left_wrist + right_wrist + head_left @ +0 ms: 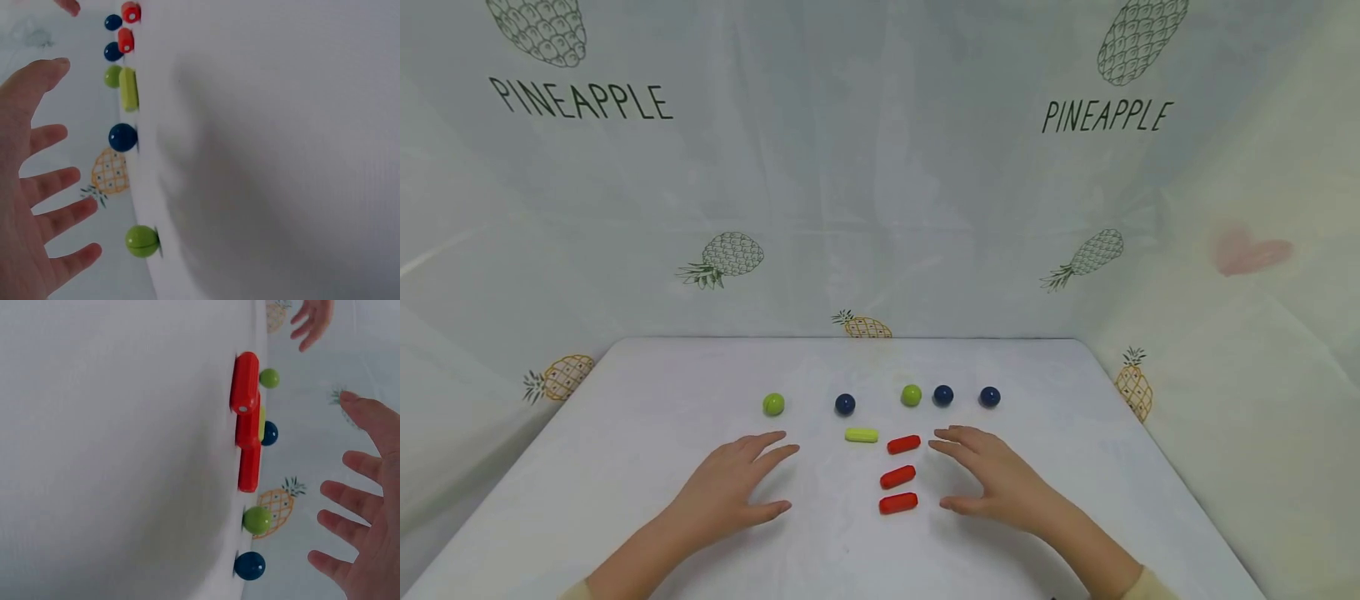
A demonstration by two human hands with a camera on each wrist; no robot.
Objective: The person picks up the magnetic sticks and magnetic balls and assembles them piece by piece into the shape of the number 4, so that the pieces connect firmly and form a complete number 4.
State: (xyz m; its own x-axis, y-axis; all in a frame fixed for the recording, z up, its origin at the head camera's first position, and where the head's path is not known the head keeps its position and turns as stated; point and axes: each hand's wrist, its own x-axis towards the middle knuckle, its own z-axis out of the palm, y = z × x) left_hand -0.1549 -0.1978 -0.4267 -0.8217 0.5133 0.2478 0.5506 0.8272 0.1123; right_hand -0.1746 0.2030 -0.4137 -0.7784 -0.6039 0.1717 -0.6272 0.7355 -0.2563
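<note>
Both hands hover over the white table with fingers spread, holding nothing. My left hand [730, 487] is left of the small pieces, below a green ball [773, 404]. My right hand [992, 479] is just right of three short red sticks, an upper one [903, 444], a middle one [898, 477] and a lower one [898, 503]. Above them to the left lies a yellow-green stick [861, 435]. Farther back are a dark blue ball [845, 405], a second green ball [912, 395] and two more dark blue balls, one [943, 395] left of the other [990, 397].
The white table [685, 375] ends at a back edge against a hanging white cloth [880, 192] printed with pineapples. The same cloth hangs along the left and right sides. Hand shadows fall on the tabletop.
</note>
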